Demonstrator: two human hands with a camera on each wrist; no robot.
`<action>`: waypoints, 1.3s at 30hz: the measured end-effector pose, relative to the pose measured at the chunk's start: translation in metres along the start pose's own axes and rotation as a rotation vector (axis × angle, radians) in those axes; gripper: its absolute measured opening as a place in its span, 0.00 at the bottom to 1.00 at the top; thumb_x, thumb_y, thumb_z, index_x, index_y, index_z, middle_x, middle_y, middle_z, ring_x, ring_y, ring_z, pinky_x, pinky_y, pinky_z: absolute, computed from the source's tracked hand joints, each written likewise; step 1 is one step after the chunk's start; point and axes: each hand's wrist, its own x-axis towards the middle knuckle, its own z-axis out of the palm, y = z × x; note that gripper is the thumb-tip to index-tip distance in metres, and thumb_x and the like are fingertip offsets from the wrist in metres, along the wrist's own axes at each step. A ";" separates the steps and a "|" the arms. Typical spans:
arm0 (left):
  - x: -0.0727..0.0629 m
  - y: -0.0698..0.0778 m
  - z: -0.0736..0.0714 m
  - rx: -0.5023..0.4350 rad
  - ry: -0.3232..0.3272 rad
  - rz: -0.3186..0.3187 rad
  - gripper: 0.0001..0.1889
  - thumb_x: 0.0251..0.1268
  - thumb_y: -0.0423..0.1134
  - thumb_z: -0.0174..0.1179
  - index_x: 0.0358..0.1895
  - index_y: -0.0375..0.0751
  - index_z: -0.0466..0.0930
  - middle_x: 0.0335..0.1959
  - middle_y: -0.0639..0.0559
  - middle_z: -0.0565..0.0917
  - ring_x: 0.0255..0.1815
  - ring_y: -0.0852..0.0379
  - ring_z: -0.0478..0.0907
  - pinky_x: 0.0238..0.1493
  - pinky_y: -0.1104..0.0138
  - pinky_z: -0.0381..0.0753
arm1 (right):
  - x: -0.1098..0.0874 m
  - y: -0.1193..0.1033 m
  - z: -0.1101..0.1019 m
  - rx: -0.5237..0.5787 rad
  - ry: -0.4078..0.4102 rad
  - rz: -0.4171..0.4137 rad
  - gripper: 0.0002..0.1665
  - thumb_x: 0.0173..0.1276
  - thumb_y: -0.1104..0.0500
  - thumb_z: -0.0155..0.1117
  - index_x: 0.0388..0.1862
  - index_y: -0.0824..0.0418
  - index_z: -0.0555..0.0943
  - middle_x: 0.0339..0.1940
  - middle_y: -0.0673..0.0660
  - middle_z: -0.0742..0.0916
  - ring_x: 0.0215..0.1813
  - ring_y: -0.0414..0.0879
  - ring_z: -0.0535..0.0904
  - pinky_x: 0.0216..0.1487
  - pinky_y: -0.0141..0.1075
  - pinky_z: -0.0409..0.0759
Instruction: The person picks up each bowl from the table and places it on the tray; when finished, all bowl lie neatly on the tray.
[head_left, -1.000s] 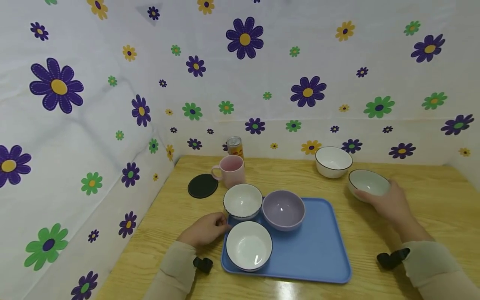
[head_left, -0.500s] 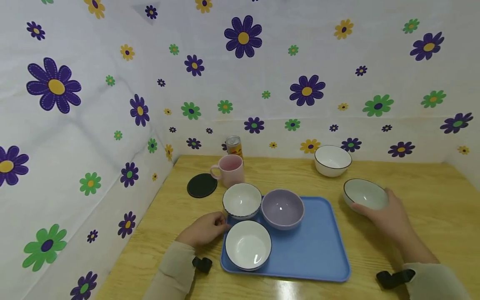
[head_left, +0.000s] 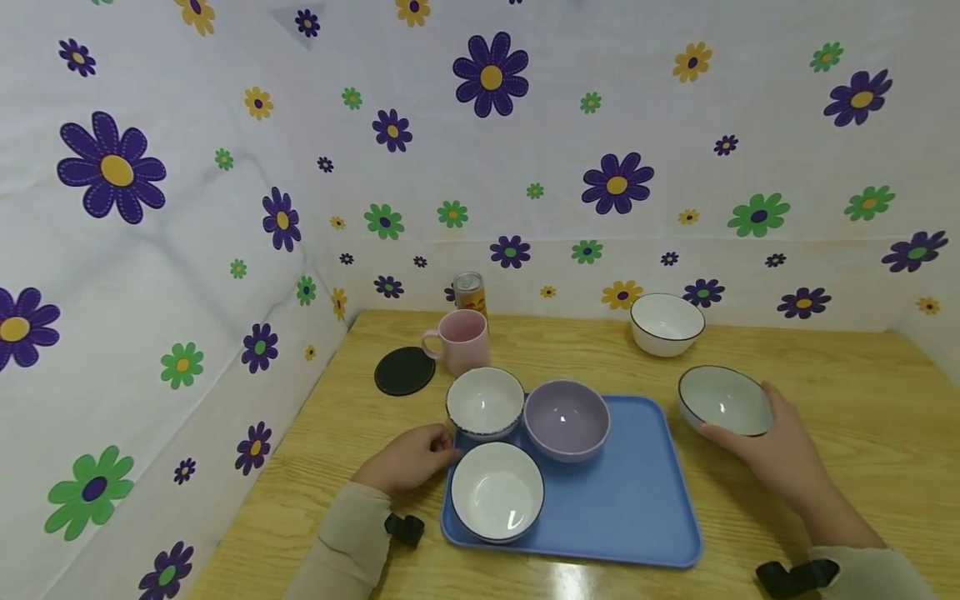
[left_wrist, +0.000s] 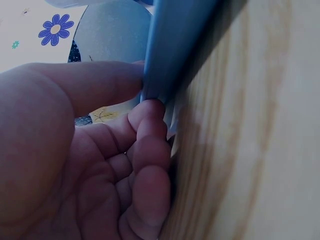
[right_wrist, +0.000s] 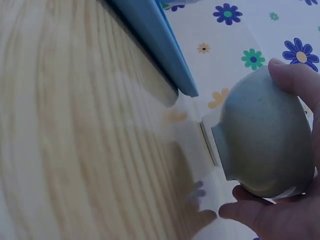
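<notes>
At two o'clock from the tray (head_left: 630,508), the right hand (head_left: 780,450) is widely gripping a bowl (head_left: 724,402), best held level, the left hand (head_left: 408,457) pinching the tray at nine.

The pink handled mug (head_left: 464,343) hid much of the lower part of the orange-yellow metal can (head_left: 470,292), whose print was too small to read. The right hand (head_left: 787,457) covered part of the round, dark-rimmed white bowl (head_left: 724,400). In the left wrist view, the top edge cut off the blue rectangular tray (left_wrist: 170,45).

1 pink mug (head_left: 466,348), 1 can (head_left: 470,292) behind, 1 blk mat (head_left: 404,372) nr mug, floral bkgd (head_left: 540,142)
</notes>
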 end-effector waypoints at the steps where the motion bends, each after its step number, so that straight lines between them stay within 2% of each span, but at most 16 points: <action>1: 0.000 0.000 0.000 0.000 0.000 -0.001 0.11 0.74 0.48 0.59 0.38 0.45 0.77 0.30 0.54 0.76 0.32 0.56 0.72 0.34 0.62 0.71 | -0.001 -0.001 0.000 0.002 0.001 -0.012 0.72 0.64 0.39 0.71 0.79 0.72 0.32 0.75 0.84 0.48 0.70 0.82 0.53 0.59 0.74 0.62; 8: 0.000 0.000 0.002 -0.008 -0.007 -0.011 0.11 0.74 0.48 0.59 0.37 0.45 0.77 0.30 0.54 0.76 0.32 0.56 0.72 0.34 0.63 0.71 | -0.009 -0.012 0.003 0.019 -0.051 -0.151 0.71 0.63 0.46 0.75 0.81 0.69 0.35 0.77 0.81 0.51 0.71 0.80 0.55 0.59 0.74 0.63; 14: 0.000 0.000 0.003 -0.007 -0.004 -0.013 0.11 0.74 0.49 0.59 0.37 0.45 0.77 0.30 0.54 0.76 0.32 0.56 0.72 0.34 0.62 0.71 | -0.018 -0.027 0.007 -0.008 -0.129 -0.214 0.72 0.59 0.45 0.78 0.83 0.62 0.37 0.78 0.77 0.54 0.72 0.77 0.55 0.59 0.74 0.63; 17: -0.001 0.001 0.002 -0.007 0.000 -0.011 0.11 0.74 0.48 0.59 0.37 0.45 0.77 0.30 0.54 0.76 0.32 0.56 0.72 0.34 0.62 0.71 | -0.021 -0.031 0.009 -0.025 -0.147 -0.259 0.71 0.56 0.47 0.81 0.83 0.61 0.41 0.77 0.76 0.58 0.70 0.75 0.60 0.59 0.71 0.67; 20: -0.002 0.003 0.002 -0.010 0.000 -0.011 0.11 0.74 0.48 0.59 0.37 0.45 0.77 0.29 0.53 0.76 0.32 0.56 0.72 0.34 0.63 0.70 | -0.023 -0.031 0.010 -0.023 -0.172 -0.312 0.70 0.53 0.50 0.83 0.83 0.62 0.45 0.75 0.74 0.61 0.68 0.72 0.64 0.58 0.60 0.74; 22: -0.002 0.004 0.001 -0.009 0.001 -0.010 0.11 0.74 0.48 0.59 0.37 0.45 0.77 0.29 0.53 0.76 0.31 0.56 0.72 0.33 0.63 0.70 | -0.023 -0.030 0.011 -0.008 -0.201 -0.341 0.70 0.52 0.52 0.83 0.83 0.62 0.46 0.75 0.73 0.62 0.67 0.70 0.66 0.56 0.47 0.77; 24: -0.001 0.003 0.002 -0.007 0.002 -0.011 0.11 0.74 0.48 0.59 0.37 0.45 0.77 0.29 0.53 0.76 0.32 0.56 0.72 0.33 0.63 0.70 | -0.024 -0.029 0.011 0.008 -0.234 -0.370 0.70 0.52 0.54 0.84 0.82 0.63 0.47 0.76 0.73 0.62 0.67 0.70 0.66 0.53 0.35 0.76; 27: 0.000 0.003 0.002 -0.001 0.006 -0.010 0.11 0.74 0.48 0.59 0.37 0.45 0.77 0.30 0.54 0.76 0.32 0.56 0.72 0.33 0.63 0.70 | -0.025 -0.028 0.012 0.026 -0.276 -0.411 0.70 0.50 0.54 0.85 0.82 0.65 0.49 0.76 0.71 0.63 0.67 0.68 0.67 0.51 0.26 0.73; 30: -0.001 0.005 0.001 0.003 0.009 -0.010 0.11 0.74 0.48 0.59 0.37 0.45 0.77 0.30 0.53 0.76 0.32 0.56 0.72 0.33 0.63 0.70 | -0.026 -0.027 0.011 0.028 -0.328 -0.434 0.68 0.50 0.54 0.85 0.81 0.65 0.51 0.76 0.68 0.65 0.68 0.65 0.67 0.53 0.28 0.74; 32: -0.002 0.005 0.001 0.007 0.011 -0.007 0.11 0.74 0.48 0.59 0.38 0.45 0.77 0.30 0.54 0.76 0.32 0.56 0.72 0.33 0.63 0.70 | -0.026 -0.026 0.012 0.023 -0.370 -0.442 0.67 0.50 0.53 0.84 0.81 0.63 0.52 0.75 0.67 0.67 0.69 0.65 0.67 0.56 0.35 0.75; 35: -0.002 0.005 0.001 0.004 0.010 -0.013 0.11 0.74 0.48 0.59 0.38 0.45 0.77 0.30 0.54 0.76 0.32 0.57 0.72 0.33 0.64 0.70 | -0.027 -0.026 0.012 0.038 -0.435 -0.460 0.66 0.50 0.55 0.82 0.81 0.61 0.52 0.74 0.65 0.68 0.70 0.66 0.66 0.58 0.40 0.74; 39: -0.001 0.003 0.001 -0.002 0.009 -0.016 0.10 0.74 0.47 0.59 0.38 0.45 0.77 0.30 0.54 0.76 0.31 0.57 0.72 0.33 0.64 0.71 | -0.028 -0.028 0.013 0.049 -0.495 -0.473 0.65 0.50 0.54 0.82 0.82 0.57 0.54 0.75 0.65 0.68 0.70 0.67 0.65 0.57 0.40 0.74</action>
